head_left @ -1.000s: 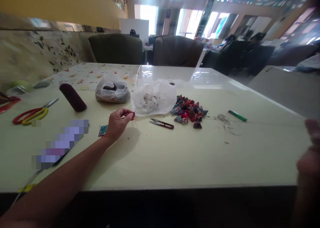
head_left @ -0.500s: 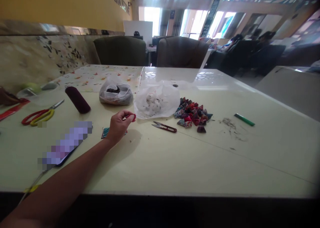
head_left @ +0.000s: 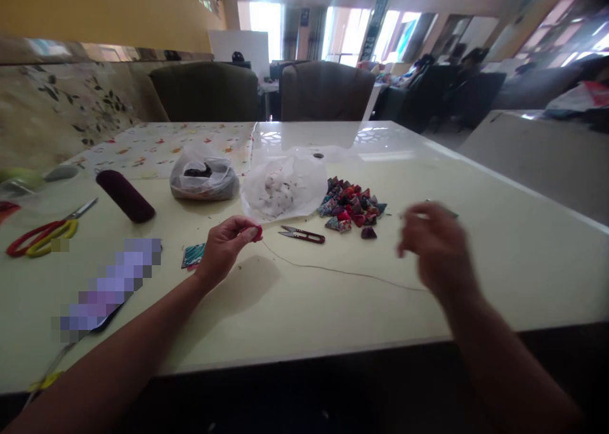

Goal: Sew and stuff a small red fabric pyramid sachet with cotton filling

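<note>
Between the thumb and fingers of my left hand (head_left: 228, 247) is a small red fabric piece (head_left: 257, 233). A thin thread (head_left: 333, 270) runs from it across the table toward my right hand (head_left: 435, 250). That hand is raised on the right and smeared by motion, so its fingers and anything in them cannot be made out. Thread snips (head_left: 303, 234) lie between the hands. Behind them are white stuffing (head_left: 278, 196) on a plastic bag and a pile of small patterned fabric triangles (head_left: 354, 205). Teal patterned fabric (head_left: 193, 255) lies beside my left wrist.
Red and yellow scissors (head_left: 47, 236), a dark red cylinder (head_left: 126, 196) and a phone (head_left: 111, 288) with a cable lie on the left. A plastic bag (head_left: 204, 183) with dark contents stands behind. Chairs (head_left: 328, 91) line the far edge, with people in the background.
My right hand has come into view on the right. The thread now hangs in a loose curve instead of a straight line. The view has shifted to the right; my left hand still pinches the red piece.
</note>
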The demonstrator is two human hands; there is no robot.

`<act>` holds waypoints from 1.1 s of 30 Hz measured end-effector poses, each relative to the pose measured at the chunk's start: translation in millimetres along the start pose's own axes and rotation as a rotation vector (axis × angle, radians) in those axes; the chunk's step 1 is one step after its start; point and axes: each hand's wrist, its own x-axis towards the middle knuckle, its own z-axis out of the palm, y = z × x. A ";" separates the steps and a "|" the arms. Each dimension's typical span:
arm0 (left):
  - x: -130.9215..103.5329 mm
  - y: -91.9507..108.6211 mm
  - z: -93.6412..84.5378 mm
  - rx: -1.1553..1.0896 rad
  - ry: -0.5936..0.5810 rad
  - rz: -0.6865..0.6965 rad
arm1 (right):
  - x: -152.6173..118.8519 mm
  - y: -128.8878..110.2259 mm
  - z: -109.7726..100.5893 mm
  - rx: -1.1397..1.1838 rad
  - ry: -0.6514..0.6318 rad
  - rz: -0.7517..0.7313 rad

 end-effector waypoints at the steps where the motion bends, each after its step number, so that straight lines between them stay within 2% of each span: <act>1: -1.7 1.8 0.1 0.021 -0.027 0.020 | -2.6 -2.7 26.5 -0.013 -0.151 0.083; 3: -4.1 5.3 -0.3 0.064 -0.075 0.044 | -5.9 -9.4 80.1 0.032 -0.423 0.155; 5: -5.4 8.0 -0.9 0.100 -0.115 0.053 | -8.6 -16.5 123.4 0.073 -0.608 0.189; 7: -5.5 9.1 -1.3 0.120 -0.150 0.060 | -11.9 -21.0 149.8 0.075 -0.698 0.165; 9: -4.9 8.2 -1.4 0.125 -0.177 0.058 | -15.6 -20.9 161.6 0.072 -0.726 0.141; 13: -3.1 4.6 -0.9 0.136 -0.190 -0.013 | -21.4 -8.5 165.5 0.067 -0.690 0.112; 19: -2.5 3.3 4.2 0.178 -0.229 -0.083 | -24.6 5.5 163.6 0.087 -0.703 0.089; 21: -3.2 1.3 6.0 0.154 -0.251 -0.109 | -25.0 5.5 161.6 0.099 -0.714 0.114; 27: -5.6 -5.1 9.1 -0.113 -0.275 -0.153 | -28.0 5.9 158.5 0.225 -0.696 0.276; 33: -6.8 -5.3 12.3 -0.047 -0.196 -0.159 | -31.5 8.3 158.9 0.330 -0.694 0.332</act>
